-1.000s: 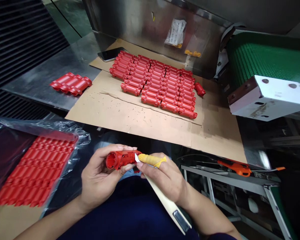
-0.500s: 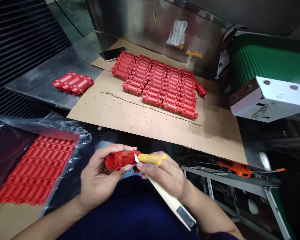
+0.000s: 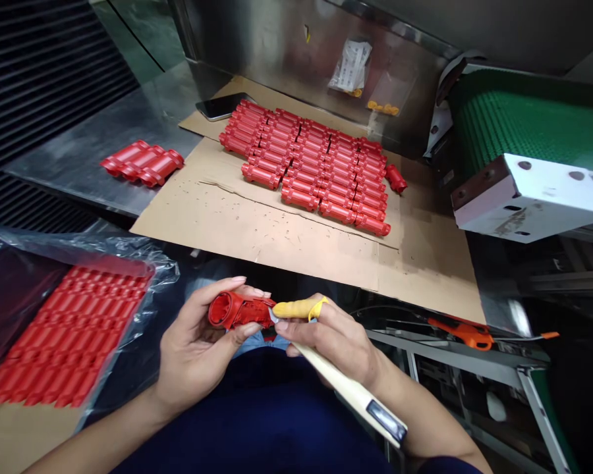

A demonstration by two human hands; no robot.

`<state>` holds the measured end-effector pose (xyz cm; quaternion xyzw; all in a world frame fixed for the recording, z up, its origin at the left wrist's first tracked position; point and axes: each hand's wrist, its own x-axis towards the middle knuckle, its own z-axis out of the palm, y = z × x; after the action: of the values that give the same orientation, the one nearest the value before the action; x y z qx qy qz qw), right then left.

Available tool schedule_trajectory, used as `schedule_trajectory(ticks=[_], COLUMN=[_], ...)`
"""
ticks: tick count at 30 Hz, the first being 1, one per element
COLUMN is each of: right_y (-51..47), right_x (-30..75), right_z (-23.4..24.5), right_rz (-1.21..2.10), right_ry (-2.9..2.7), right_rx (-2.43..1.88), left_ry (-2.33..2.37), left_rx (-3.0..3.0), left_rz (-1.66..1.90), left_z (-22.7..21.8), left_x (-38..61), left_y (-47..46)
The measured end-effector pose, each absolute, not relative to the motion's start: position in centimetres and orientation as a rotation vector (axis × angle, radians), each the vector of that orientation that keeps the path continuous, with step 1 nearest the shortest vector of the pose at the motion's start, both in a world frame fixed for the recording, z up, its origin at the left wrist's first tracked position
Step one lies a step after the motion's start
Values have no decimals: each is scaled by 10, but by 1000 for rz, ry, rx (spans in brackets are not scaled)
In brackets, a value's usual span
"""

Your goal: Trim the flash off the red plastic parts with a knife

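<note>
left hand grips a red moulded part, right hand closes on a knife at its edge; a clear bag holds red parts.

This is a factory production area: a green conveyor belt sits at the right, beside a stainless steel worktop, and rows of red moulded plastic parts cover a cardboard sheet.

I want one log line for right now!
left hand: holds red plastic tube part / right hand: holds cream-handled knife, blade touching part
</note>
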<state>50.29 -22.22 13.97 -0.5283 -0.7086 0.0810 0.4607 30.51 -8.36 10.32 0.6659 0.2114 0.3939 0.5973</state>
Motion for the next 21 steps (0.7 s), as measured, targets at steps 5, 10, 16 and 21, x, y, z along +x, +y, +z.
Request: schedule_trajectory(ticks=[5,10,16,21], right_y=[-222,-222,-217,-216], right_x=[501,504,507,506], right_z=[142,138,149,147], right_rz=[216,260,201,375], right_ry=[-1755,-1725,-2027,-1946], right_rx=[-1309,-1303,-1476,-1492], left_ry=[495,503,568,616], left_rx=[1537,1539,1432,1332], left_rz=[908,884,771,674], left_z=[104,103,103,101], left_x=[304,303,304,303], left_y=[-84,-84,-81,-78])
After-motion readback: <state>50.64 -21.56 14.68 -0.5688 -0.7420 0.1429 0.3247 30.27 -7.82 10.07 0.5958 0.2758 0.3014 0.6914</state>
